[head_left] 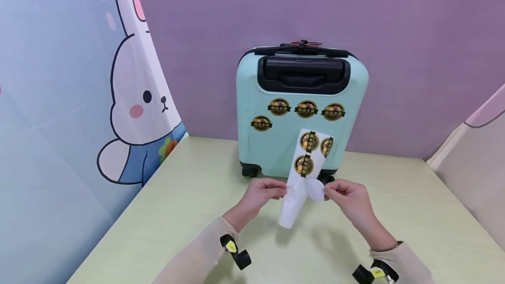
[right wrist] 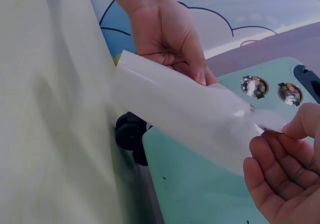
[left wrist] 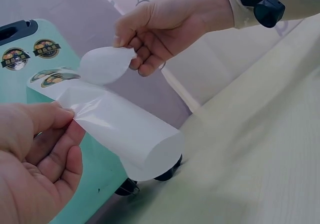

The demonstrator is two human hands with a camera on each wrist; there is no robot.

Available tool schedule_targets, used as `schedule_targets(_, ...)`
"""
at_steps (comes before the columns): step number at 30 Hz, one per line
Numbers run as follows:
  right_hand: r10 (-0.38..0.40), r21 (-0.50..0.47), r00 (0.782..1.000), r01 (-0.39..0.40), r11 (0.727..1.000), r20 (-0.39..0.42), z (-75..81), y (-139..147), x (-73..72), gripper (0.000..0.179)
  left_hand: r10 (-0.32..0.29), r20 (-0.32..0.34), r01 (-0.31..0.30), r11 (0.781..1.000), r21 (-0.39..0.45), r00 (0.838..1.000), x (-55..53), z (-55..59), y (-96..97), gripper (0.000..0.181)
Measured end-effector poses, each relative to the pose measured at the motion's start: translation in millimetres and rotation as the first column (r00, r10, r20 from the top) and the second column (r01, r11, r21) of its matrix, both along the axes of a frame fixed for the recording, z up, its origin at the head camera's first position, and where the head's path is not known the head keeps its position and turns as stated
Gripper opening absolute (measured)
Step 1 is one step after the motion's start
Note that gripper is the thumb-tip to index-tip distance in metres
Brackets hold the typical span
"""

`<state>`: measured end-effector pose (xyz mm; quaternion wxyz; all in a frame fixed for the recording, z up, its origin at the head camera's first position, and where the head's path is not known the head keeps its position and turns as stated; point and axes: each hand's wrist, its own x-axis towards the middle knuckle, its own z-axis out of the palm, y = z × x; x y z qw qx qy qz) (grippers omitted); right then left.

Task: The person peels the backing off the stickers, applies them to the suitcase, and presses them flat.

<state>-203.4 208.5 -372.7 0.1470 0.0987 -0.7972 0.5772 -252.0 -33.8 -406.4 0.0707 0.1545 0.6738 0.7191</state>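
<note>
My left hand (head_left: 281, 192) pinches the edge of a glossy white backing sheet (head_left: 303, 174) that carries three round gold-and-black stickers at its top. My right hand (head_left: 326, 193) pinches a round sticker (head_left: 315, 189) peeled off the sheet, its white back towards me. Both hands hover just above the table in front of a mint-green suitcase (head_left: 276, 143). The suitcase stands upright on its wheels and has several of the same stickers stuck below its black handle. In the left wrist view the curled sheet (left wrist: 130, 134) and the peeled sticker (left wrist: 105, 63) show plainly.
The pale green table (head_left: 189, 214) runs from the suitcase to me. A bunny-print panel (head_left: 130, 100) closes the left side, a purple wall (head_left: 414, 56) the back, a beige panel (head_left: 473, 165) the right. A black suitcase wheel (right wrist: 130, 134) rests on the table.
</note>
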Motion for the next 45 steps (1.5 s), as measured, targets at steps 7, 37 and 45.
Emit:
schedule_targets(7, 0.007, -0.025, 1.000, -0.008, 1.000, -0.012, 2.4, 3, 3.2, 0.009, -0.032, 0.021, 0.032, 0.999, 0.011, 0.999, -1.9, -4.5, -1.5, 0.022)
schedule_targets(37, 0.029, -0.086, 0.999, -0.031, 0.996, -0.023, 8.1, -1, 2.5, 0.011, -0.112, 0.088, 0.127, 0.973, -0.192, 0.990, -13.3, -32.7, -0.3, 0.018)
schedule_targets(45, 0.016, -0.069, 1.000, -0.017, 0.997, -0.010, 4.5, -1, 0.2, 0.011, -0.116, 0.092, 0.136, 0.957, -0.255, 0.989, -16.6, -37.9, -1.1, 0.015)
